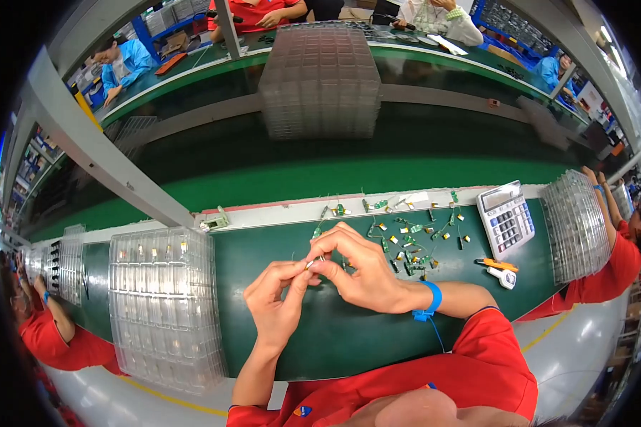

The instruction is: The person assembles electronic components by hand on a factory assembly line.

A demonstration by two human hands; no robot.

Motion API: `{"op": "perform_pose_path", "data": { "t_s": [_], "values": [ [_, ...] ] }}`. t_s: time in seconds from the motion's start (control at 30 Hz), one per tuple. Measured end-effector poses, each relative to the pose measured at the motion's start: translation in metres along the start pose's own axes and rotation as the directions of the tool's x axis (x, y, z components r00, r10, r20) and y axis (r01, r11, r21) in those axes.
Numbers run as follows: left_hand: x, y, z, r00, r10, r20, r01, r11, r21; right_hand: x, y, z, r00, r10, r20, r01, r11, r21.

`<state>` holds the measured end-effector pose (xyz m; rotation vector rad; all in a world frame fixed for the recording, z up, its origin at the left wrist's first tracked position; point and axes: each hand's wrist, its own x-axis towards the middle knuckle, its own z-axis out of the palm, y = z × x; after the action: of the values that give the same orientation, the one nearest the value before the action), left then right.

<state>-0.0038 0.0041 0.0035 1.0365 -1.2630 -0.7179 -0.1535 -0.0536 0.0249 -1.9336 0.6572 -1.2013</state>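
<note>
Markings: one small shield-shaped badge (pixel 303 411) on the red shirt (pixel 488 356); key legends on the grey-white desktop calculator (pixel 506 220), too small for me to read.

Grip: I see the left hand (pixel 274 299) and right hand (pixel 367 279) meeting, thumbs and forefingers pinched together on a small electronic part (pixel 310 265). The part sits at the fingertips, between the hands, above the table; it appears pale and metallic, though fingers cover most of it.

Materials: smooth, dark-green tabletop (pixel 377 345); scattered green circuit-board assemblies (pixel 409 249) with thin wires, right of the hands; ribbed, clear plastic trays, stacked left (pixel 164 306) and right (pixel 577 228); orange-handled cutter (pixel 497 265), below the calculator; blue wrist strap (pixel 427 300), on the right wrist.
</note>
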Motion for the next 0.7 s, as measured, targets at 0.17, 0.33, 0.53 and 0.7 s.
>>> {"op": "perform_pose_path", "data": {
  "t_s": [0.17, 0.33, 0.53, 0.7],
  "values": [
    [0.006, 0.008, -0.005, 0.993, -0.107, -0.044, 0.107, 0.994, 0.016, 0.007, -0.002, -0.016, 0.995, 0.067, 0.073, -0.066, 0.998, -0.012],
    [0.008, 0.007, -0.006, 0.996, 0.077, -0.042, -0.067, 0.979, 0.194, 0.007, -0.002, -0.017, 0.961, 0.249, 0.118, -0.276, 0.888, 0.369],
    [0.009, 0.010, -0.009, 0.988, 0.154, -0.024, -0.144, 0.962, 0.232, 0.006, 0.005, -0.014, 0.942, 0.273, 0.197, -0.331, 0.855, 0.399],
    [0.009, 0.013, -0.010, 0.972, 0.231, 0.045, -0.233, 0.917, 0.324, 0.003, 0.003, -0.009, 0.927, 0.315, 0.204, -0.372, 0.840, 0.396]
  ]
}}
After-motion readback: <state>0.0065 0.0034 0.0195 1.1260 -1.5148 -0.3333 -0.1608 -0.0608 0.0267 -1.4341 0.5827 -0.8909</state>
